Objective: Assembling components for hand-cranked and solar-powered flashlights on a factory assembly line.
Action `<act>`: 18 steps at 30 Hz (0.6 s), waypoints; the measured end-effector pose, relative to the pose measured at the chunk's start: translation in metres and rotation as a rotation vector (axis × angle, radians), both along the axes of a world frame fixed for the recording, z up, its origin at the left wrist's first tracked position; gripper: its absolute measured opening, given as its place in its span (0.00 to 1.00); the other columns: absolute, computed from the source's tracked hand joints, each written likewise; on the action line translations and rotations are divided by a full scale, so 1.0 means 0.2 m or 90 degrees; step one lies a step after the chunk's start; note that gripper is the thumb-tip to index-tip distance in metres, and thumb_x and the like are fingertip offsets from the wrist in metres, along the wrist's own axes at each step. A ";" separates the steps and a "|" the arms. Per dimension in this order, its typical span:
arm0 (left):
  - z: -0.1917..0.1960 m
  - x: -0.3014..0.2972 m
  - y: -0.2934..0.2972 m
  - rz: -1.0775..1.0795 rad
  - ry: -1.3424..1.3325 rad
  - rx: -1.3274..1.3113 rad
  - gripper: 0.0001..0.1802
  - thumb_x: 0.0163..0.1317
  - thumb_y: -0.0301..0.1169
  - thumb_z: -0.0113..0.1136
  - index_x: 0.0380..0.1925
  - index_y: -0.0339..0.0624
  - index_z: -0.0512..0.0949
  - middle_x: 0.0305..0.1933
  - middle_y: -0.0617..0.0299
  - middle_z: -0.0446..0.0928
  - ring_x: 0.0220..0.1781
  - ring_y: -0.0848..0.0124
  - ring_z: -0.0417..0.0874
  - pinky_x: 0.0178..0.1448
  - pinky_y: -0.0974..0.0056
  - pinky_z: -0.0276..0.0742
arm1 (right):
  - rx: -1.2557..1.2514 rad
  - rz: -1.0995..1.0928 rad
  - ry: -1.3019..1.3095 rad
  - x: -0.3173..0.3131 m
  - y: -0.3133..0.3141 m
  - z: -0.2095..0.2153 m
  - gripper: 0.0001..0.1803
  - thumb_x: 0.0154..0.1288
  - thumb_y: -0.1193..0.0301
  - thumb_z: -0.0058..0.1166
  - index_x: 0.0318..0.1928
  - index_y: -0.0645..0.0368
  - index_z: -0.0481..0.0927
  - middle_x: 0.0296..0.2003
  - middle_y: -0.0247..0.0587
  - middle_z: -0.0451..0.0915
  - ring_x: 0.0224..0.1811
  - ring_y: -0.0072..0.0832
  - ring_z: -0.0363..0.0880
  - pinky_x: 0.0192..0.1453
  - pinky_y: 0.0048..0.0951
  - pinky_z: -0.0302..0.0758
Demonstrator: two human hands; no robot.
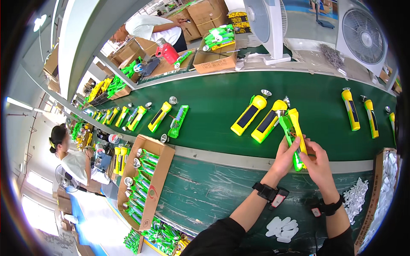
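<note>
Both my hands are on one flashlight whose two casing halves stand slightly apart, over the near edge of the green belt. My left hand (282,159) grips the green casing half (290,135), with thin wires showing inside. The fingers of my right hand (317,161) close round the lower end of the yellow casing half (297,128). A round silver reflector (280,113) sits at the top of the green half. Just beyond lie two yellow flashlights, the nearer flashlight (270,121) and the farther flashlight (249,114), each with a dark panel.
The green conveyor belt (205,113) carries more flashlights to both sides. Small white plastic pieces (282,229) lie below my hands, with a white heap (355,199) at right. A carton (149,170) of green casings stands left. Two people work at left and beyond the belt, near fans (363,36).
</note>
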State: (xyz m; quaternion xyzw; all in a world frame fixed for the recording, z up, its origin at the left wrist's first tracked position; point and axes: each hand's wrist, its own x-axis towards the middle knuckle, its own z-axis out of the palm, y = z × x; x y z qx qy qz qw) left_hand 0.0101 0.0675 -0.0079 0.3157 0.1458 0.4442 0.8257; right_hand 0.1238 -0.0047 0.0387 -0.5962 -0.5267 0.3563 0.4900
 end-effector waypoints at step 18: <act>0.03 -0.03 0.04 0.017 -0.037 -0.073 0.22 0.71 0.38 0.50 0.60 0.40 0.61 0.49 0.57 0.71 0.50 0.64 0.77 0.60 0.49 0.75 | 0.126 0.593 -0.541 -0.22 -0.56 0.15 0.24 0.48 0.59 0.65 0.46 0.53 0.77 0.48 0.45 0.70 0.49 0.42 0.71 0.49 0.39 0.72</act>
